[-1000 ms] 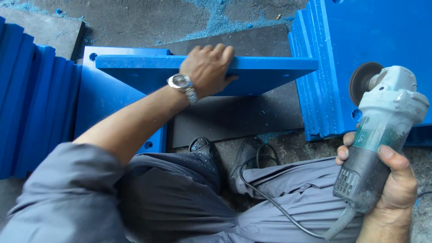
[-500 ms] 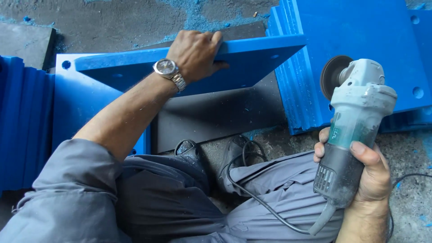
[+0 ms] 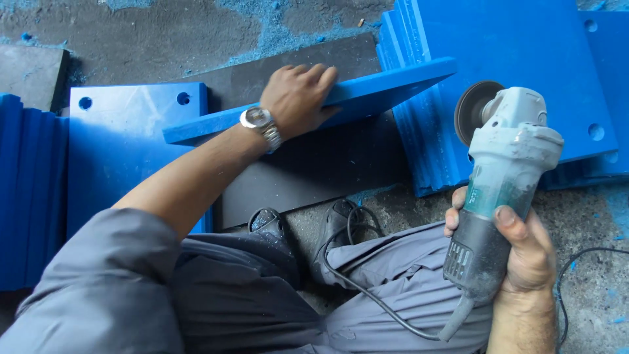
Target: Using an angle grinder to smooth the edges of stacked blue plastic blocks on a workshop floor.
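Plainly, the left hand (image 3: 298, 98) lies flat and open on the tilted blue panel (image 3: 367, 92) while right-hand fingers (image 3: 517, 242) clutch the grinder (image 3: 501, 190), whose disc could nick those knuckles if the panel slips.

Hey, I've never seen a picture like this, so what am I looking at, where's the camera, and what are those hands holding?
The camera sits on a person's head and looks down, so you see their own arms, grey trousers and dark shoes from above. There is no machine arm here, just two bare hands. The left hand, with a wristwatch on it, rests on a blue board that stands tilted on its edge. The right hand grips an angle grinder, a corded power tool with a round disc at its top end; its cable trails across the lap. On the rough ground lie a dark flat sheet, a flat blue panel with holes, and stacks of blue boards on both sides, with blue dust scattered about.
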